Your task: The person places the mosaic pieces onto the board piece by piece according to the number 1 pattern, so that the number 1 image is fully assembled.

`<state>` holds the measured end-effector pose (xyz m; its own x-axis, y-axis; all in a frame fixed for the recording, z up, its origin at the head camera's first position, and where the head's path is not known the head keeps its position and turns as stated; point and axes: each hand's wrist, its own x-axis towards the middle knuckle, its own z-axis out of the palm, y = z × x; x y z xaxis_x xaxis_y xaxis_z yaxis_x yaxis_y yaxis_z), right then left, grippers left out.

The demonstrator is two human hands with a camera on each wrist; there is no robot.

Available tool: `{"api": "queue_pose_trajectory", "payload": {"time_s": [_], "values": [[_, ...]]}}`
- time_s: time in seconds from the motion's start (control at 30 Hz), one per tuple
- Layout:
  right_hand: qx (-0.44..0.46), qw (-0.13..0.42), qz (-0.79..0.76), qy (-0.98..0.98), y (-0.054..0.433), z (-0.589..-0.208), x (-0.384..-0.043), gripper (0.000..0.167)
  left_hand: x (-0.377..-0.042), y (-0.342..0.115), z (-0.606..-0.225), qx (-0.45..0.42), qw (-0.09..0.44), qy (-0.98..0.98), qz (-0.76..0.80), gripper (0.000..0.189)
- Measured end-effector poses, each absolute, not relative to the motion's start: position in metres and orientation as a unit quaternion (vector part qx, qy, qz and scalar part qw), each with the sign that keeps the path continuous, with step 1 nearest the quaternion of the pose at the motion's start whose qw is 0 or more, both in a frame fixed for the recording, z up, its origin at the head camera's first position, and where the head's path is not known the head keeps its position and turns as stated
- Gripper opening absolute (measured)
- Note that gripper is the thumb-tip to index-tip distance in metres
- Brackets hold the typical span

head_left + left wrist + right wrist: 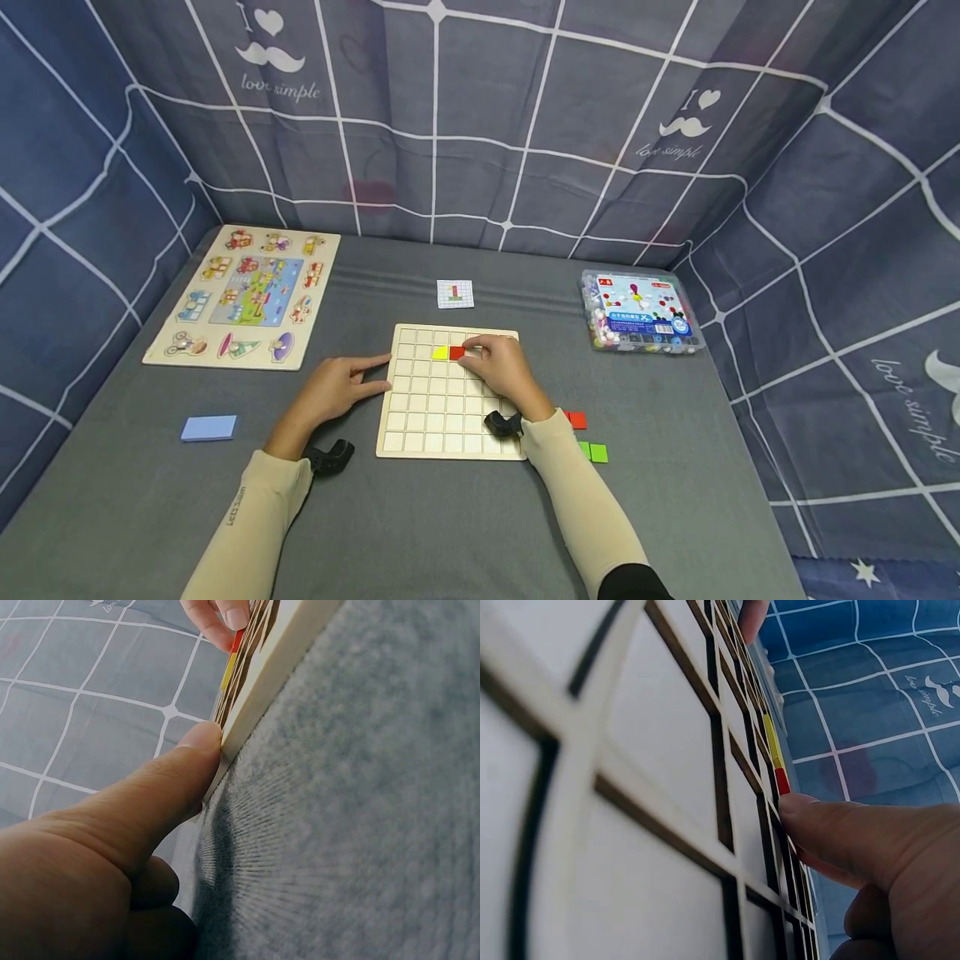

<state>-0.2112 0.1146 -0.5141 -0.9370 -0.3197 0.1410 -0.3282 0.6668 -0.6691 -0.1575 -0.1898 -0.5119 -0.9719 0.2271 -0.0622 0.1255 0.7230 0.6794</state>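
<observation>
A wooden grid board (420, 408) lies in the middle of the table. In its second row from the far edge, a yellow square tile (440, 352) and a red square tile (457, 353) sit side by side. My right hand (501, 367) pinches the red tile at its right side with thumb and index finger; the right wrist view shows the thumb (802, 806) right against it. With thumb and index finger stretched out, my left hand (333, 390) touches the board's left edge. In the left wrist view, the thumb tip (202, 739) presses on the board's side.
Beyond the board lies a small pattern card (455, 294). Red tiles (577, 420) and green tiles (597, 452) lie by the right forearm, partly hidden. A picture puzzle (225, 333) and a blue block (208, 428) are at left, a plastic box (637, 312) at back right.
</observation>
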Motion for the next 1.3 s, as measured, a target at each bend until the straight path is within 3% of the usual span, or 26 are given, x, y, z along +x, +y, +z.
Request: {"api": "queue_pose_trajectory", "payload": {"time_s": [0.73, 1.3], "values": [[0.185, 0.02, 0.393, -0.9, 0.126, -0.5, -0.198, 0.021, -0.157, -0.187, -0.511, 0.096, 0.072, 0.924, 0.362, 0.058], [0.2, 0.013, 0.406, -0.892, 0.177, -0.472, -0.162, 0.023, -0.156, -0.189, -0.511, 0.096, 0.067, 0.927, 0.356, 0.057]]}}
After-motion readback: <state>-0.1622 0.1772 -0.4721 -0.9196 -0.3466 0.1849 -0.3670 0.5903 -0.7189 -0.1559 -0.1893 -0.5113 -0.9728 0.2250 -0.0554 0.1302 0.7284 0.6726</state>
